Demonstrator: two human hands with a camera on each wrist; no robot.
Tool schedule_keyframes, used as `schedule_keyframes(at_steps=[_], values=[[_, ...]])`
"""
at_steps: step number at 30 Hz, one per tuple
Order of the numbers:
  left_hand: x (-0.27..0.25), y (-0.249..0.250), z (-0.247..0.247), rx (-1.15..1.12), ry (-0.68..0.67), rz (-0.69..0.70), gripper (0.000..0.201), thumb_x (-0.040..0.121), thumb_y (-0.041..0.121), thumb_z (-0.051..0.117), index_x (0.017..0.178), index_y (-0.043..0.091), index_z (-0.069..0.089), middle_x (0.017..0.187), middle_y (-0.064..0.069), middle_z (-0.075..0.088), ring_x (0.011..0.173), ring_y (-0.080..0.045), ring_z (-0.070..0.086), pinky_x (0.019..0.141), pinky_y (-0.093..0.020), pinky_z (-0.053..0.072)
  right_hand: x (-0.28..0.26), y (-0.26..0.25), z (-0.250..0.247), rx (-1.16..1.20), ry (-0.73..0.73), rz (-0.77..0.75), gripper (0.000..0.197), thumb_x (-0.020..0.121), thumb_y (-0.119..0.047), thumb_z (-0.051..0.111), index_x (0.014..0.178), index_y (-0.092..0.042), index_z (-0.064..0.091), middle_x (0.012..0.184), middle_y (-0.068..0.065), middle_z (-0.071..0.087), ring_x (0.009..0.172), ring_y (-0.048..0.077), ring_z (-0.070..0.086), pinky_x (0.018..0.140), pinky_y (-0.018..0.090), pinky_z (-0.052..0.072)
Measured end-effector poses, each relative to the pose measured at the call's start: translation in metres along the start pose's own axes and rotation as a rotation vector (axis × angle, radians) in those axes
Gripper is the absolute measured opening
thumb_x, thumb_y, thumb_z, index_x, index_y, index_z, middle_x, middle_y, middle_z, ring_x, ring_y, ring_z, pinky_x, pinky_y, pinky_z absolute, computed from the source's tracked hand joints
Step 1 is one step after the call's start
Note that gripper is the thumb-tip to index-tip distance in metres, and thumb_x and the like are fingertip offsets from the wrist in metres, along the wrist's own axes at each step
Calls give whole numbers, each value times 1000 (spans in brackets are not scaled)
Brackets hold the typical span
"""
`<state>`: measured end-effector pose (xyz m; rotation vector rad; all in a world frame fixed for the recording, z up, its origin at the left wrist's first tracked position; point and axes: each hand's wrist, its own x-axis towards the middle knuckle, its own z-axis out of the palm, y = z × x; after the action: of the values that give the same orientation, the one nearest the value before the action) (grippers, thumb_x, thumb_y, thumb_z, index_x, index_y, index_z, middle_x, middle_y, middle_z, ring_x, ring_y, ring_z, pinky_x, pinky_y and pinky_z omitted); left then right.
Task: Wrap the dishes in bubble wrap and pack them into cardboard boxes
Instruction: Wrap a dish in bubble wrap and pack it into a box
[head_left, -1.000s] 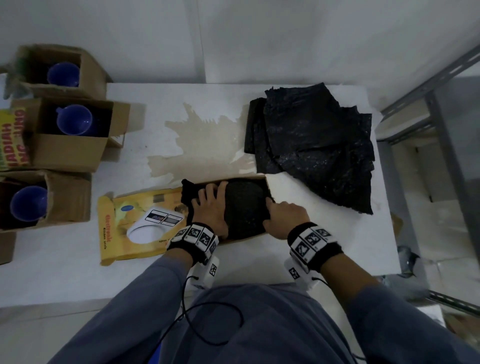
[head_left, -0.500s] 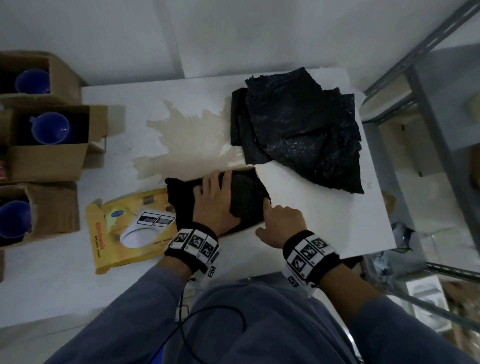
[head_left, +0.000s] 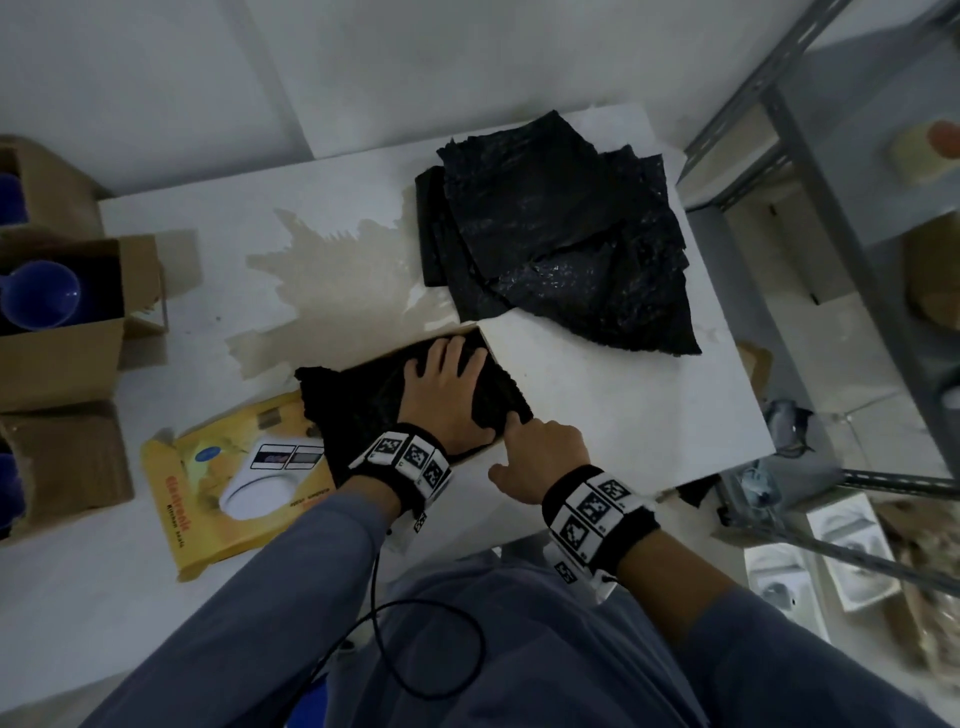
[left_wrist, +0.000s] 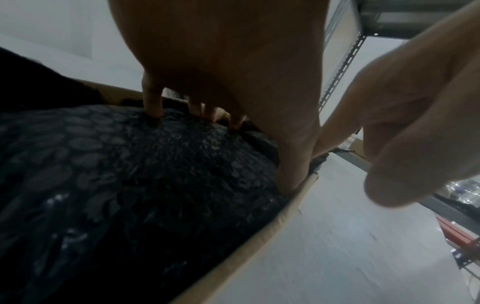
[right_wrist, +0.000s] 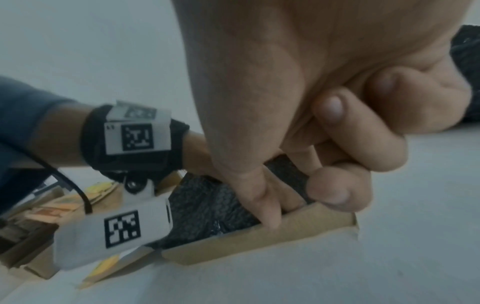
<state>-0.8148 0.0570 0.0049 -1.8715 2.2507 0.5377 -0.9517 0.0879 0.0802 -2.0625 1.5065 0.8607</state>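
Note:
A bundle wrapped in black bubble wrap lies in the open end of a flat yellow cardboard box on the white table. My left hand presses flat on top of the bundle, fingers spread. In the left wrist view its fingertips dig into the bubble wrap and the thumb sits against the box wall. My right hand is at the box's near right corner. Its index fingertip touches the bundle's edge, the other fingers are curled and it holds nothing. What the wrap covers is hidden.
A loose pile of black bubble wrap lies at the table's far right. Open brown boxes stand along the left, one showing a blue cup. A grey metal shelf stands right of the table. A pale stain marks the tabletop.
My left hand slid to the right across the top of the bundle. My right hand drew back from the bundle's right side to the near corner, with only the index finger touching it.

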Motion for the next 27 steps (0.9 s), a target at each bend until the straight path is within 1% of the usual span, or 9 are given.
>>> schedule_keyframes(at_steps=[3, 10, 12, 14, 17, 18, 20, 24, 27], values=[[4, 2, -6, 38, -35, 0, 106, 66, 77, 59, 150, 23, 23, 154, -11, 21, 141, -32, 20, 105, -58, 31, 7, 0, 8, 57, -52, 17, 74, 92, -51, 50, 148, -8, 28, 115, 8, 62, 100, 28, 63, 66, 31, 39], [11, -1, -9, 73, -74, 26, 110, 65, 81, 55, 151, 22, 19, 154, -14, 20, 141, -33, 19, 105, -61, 30, 22, 0, 16, 322, -184, 49, 92, 88, -55, 55, 156, -14, 9, 122, 9, 60, 105, 29, 61, 79, 35, 52], [11, 0, -11, 71, -82, 25, 110, 66, 79, 57, 151, 22, 18, 154, -14, 19, 142, -33, 18, 105, -63, 29, 23, 2, 15, 431, -206, 64, 90, 88, -55, 56, 155, -16, 12, 125, 10, 59, 108, 29, 60, 81, 35, 52], [10, 4, -10, 39, -81, 12, 106, 71, 77, 55, 152, 20, 17, 155, -15, 17, 143, -33, 17, 106, -65, 27, 20, 4, 13, 479, -198, 74, 82, 88, -53, 56, 152, -15, 22, 127, 10, 58, 110, 30, 59, 81, 35, 50], [6, 8, -4, 14, -38, -13, 93, 79, 73, 45, 151, 20, 22, 155, -15, 21, 143, -34, 20, 106, -68, 24, 15, 3, 8, 412, -61, 47, 64, 88, -49, 56, 139, -14, 37, 117, 10, 61, 101, 30, 61, 76, 35, 49], [5, 9, -2, 21, -33, -20, 90, 80, 71, 42, 151, 20, 23, 155, -15, 22, 144, -34, 20, 107, -68, 23, 14, 3, 7, 393, -28, 41, 62, 87, -47, 56, 137, -15, 38, 114, 10, 62, 99, 30, 61, 74, 34, 48], [5, 10, 0, 29, -25, -36, 85, 83, 70, 39, 150, 20, 26, 156, -15, 23, 144, -34, 21, 107, -69, 21, 17, 2, 5, 373, -20, 46, 68, 87, -45, 56, 143, -14, 32, 114, 10, 62, 99, 31, 62, 73, 34, 46], [7, 14, 0, 20, -13, -58, 79, 82, 66, 40, 147, 21, 32, 152, -16, 27, 141, -35, 24, 106, -69, 21, 30, 2, 5, 383, -97, 78, 80, 86, -46, 58, 151, -16, 21, 121, 12, 61, 104, 32, 62, 76, 35, 48], [8, 15, 0, 15, 0, -80, 76, 82, 62, 43, 144, 21, 34, 148, -16, 31, 137, -34, 27, 106, -70, 21, 37, 0, 5, 447, -136, 87, 77, 83, -49, 61, 145, -15, 30, 120, 12, 62, 102, 32, 62, 79, 38, 52]])
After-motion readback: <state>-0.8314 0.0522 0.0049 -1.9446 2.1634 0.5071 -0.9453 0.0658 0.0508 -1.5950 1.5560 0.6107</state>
